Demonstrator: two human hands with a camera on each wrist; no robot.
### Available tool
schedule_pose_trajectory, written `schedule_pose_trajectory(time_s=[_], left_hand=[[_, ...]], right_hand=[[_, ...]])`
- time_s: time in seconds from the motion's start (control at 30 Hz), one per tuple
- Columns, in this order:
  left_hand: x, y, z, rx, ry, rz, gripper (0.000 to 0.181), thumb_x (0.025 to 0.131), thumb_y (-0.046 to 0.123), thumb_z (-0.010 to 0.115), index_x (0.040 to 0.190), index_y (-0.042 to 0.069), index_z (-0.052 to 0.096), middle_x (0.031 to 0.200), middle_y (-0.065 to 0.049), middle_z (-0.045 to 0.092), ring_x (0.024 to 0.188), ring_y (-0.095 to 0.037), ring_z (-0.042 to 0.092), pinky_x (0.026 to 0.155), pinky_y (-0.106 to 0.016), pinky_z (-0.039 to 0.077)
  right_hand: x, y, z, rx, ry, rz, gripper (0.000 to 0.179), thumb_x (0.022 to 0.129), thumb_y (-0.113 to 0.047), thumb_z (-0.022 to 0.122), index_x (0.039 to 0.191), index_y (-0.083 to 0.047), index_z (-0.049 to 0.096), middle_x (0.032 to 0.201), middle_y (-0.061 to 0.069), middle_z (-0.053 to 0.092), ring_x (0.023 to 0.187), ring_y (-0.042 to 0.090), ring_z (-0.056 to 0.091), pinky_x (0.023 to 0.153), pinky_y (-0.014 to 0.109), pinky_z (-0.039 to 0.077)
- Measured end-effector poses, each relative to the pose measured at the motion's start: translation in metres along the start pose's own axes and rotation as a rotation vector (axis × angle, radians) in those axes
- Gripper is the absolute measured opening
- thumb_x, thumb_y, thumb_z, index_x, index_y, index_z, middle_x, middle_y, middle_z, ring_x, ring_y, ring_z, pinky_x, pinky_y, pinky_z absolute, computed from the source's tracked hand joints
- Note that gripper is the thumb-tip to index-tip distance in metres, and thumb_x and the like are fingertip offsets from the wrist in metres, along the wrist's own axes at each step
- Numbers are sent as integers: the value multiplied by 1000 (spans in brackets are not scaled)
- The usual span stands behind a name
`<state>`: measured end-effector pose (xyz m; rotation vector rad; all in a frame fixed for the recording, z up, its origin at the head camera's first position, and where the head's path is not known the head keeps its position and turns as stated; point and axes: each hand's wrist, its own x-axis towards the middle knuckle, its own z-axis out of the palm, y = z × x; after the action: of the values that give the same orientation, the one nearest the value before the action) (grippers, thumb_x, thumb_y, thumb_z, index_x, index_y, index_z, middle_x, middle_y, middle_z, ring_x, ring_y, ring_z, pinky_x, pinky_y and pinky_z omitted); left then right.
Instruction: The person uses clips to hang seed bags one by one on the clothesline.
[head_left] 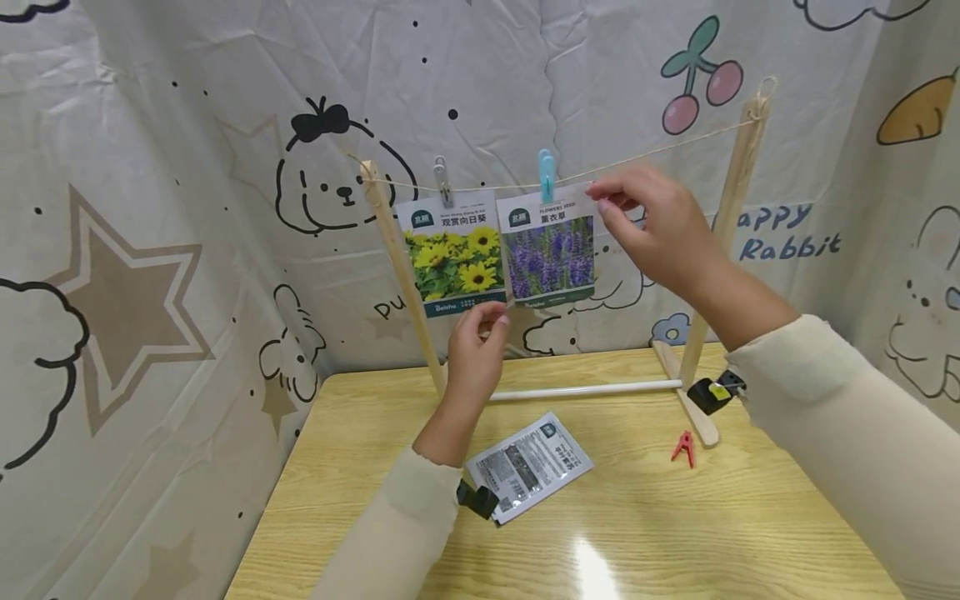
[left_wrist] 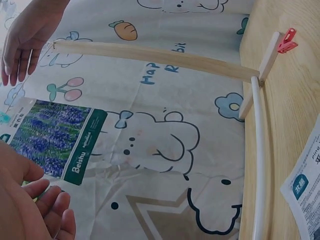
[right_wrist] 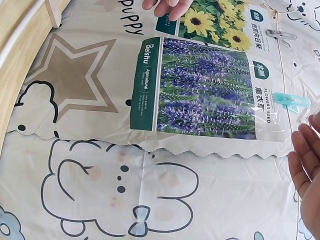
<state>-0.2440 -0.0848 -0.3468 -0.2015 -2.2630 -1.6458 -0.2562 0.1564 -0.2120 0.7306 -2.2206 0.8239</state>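
Observation:
Two seed packets hang side by side from a thin string. A grey clip holds the yellow sunflower packet; a light-blue clothespin holds the purple lavender packet. My right hand is by the lavender packet's upper right corner, its fingers fairly straight in the right wrist view. Below the packets, near their lower edges, is my left hand, with loosely bent fingers and nothing visible in them. Whether its fingertips touch a packet, I cannot tell.
Wooden posts and a white rod form the frame that carries the string. On the wooden table lie a silver packet, printed side up, and a red clothespin. A patterned cloth hangs behind.

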Motion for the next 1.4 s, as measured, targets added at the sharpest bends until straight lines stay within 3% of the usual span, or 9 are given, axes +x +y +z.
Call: schedule_pose_trajectory(time_s=[0.5, 0.7, 1.4], left_hand=[[-8, -9, -2, 44, -37, -35, 27, 103, 22, 58, 128, 14, 65, 119, -4, 63, 111, -20, 60, 91, -38, 50], [-9, -11, -1, 67, -95, -40, 35, 101, 22, 59, 135, 13, 61, 124, -4, 62, 114, -21, 60, 95, -39, 52], [-16, -30, 1, 108, -135, -20, 37, 101, 23, 61, 137, 12, 62, 126, -8, 65, 115, -22, 62, 95, -42, 53]], right_hand=[[-18, 8, 2, 12, -14, 38, 26, 105, -16, 53, 123, -5, 67, 116, 10, 66, 102, 24, 59, 86, 39, 47], [-26, 10, 4, 8, -27, 49, 26, 105, -17, 53, 124, -6, 67, 118, 10, 65, 104, 24, 60, 86, 33, 46], [-56, 26, 9, 45, -47, 121, 25, 104, -18, 56, 124, -9, 68, 117, 7, 67, 104, 21, 61, 85, 17, 44]])
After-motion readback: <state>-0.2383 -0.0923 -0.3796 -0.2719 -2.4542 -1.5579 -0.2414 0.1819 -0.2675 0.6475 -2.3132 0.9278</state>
